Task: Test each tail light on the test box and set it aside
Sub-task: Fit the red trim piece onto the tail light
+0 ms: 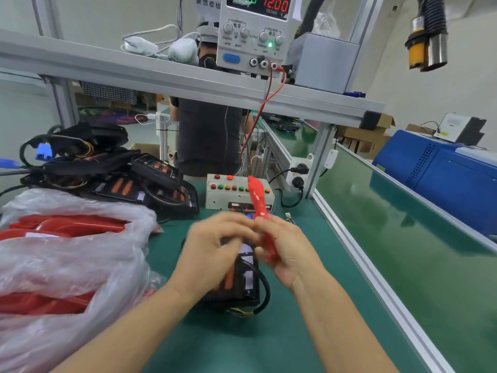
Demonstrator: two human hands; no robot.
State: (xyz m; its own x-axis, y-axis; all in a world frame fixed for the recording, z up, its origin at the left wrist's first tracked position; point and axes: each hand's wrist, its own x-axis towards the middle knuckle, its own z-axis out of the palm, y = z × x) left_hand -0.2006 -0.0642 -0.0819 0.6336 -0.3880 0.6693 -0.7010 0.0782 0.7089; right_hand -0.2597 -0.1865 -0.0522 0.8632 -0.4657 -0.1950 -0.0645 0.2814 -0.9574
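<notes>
While tested: black tail lights point(150, 181) heaped left of the test box point(236, 196).
In hand: right hand point(289, 254) grips red lens point(259, 208); left hand point(212, 251) pinches blurred housing point(243, 278).
Left: bagged red lenses point(67, 227) on the counter point(269, 340).

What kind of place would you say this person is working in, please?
Most likely an electronics assembly or test line in a factory: a bench power supply on an aluminium-frame shelf, a button-covered test box on a green mat, and piled tail lights.

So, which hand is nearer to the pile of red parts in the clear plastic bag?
Left. The left hand is over the black tail light, right beside the clear plastic bag of red parts. The right hand, holding a red lens, lies farther away.
</notes>
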